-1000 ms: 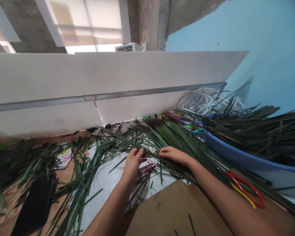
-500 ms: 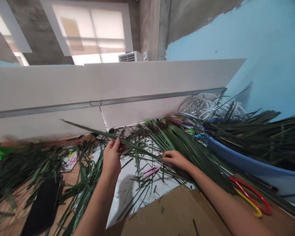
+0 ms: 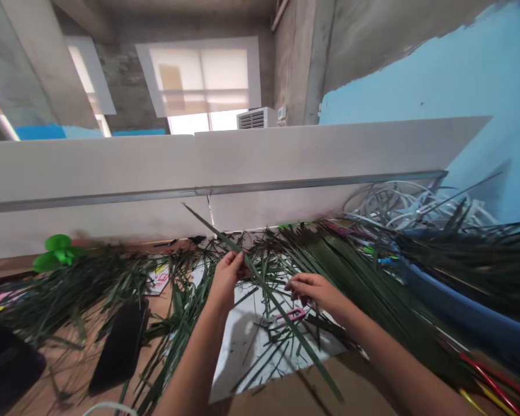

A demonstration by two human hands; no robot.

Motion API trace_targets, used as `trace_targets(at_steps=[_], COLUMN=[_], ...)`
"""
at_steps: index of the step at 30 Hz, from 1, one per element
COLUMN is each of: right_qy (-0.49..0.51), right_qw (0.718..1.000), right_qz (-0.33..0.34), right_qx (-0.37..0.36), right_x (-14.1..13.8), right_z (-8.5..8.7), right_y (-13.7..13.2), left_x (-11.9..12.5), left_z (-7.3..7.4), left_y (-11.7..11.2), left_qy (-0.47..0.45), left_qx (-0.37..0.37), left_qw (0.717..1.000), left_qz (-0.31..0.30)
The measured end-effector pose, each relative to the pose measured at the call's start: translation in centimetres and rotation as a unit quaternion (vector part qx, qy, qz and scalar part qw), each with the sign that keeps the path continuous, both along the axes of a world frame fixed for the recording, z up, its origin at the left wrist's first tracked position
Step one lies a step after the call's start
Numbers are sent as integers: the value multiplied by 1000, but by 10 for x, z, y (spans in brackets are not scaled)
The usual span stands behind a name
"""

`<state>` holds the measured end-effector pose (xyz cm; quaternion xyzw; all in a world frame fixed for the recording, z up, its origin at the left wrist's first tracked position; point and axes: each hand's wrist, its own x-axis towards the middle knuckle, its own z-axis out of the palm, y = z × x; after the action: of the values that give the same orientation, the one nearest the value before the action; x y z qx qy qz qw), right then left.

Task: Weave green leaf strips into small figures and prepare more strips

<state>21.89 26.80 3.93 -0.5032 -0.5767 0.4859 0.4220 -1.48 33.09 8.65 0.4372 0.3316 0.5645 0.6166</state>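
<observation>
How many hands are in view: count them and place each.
2. The left hand grips a long green leaf strip; the right hand is apart from it, to its right. No others show.

Single long green leaf strip [image 3: 266, 289], narrow, nearly straight, tapering to a point at far end, blunter at near end, pinched partway along, slanting from far left to near right

1. The left hand [image 3: 229, 278] pinches the upper part of the leaf [image 3: 303, 343] between thumb and fingers.
2. The bare left forearm [image 3: 199, 355] slants up to the left of the leaf.
3. The right hand [image 3: 311, 290] hangs right of the leaf, apart from it, fingers loosely curled.
4. The bare right forearm [image 3: 375, 346] reaches in right of the leaf.
</observation>
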Motion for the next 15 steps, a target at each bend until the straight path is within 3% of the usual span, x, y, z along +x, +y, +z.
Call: trace_targets(at_steps=[4, 8, 15], right_qy=[68, 117, 168], right_qw=[994, 985, 981], right_qz=[61, 70, -15], right_qx=[-64, -106, -98], right_x=[-46, -66, -69], right_z=[4, -9, -36], right_y=[-11, -23, -21], left_x=[6, 7, 25], left_z=[-24, -44, -63], left_y=[-8, -13, -23], left_qy=[26, 47, 81], left_qx=[-26, -40, -52], left_qw=[999, 997, 992], left_qz=[-26, -37, -83])
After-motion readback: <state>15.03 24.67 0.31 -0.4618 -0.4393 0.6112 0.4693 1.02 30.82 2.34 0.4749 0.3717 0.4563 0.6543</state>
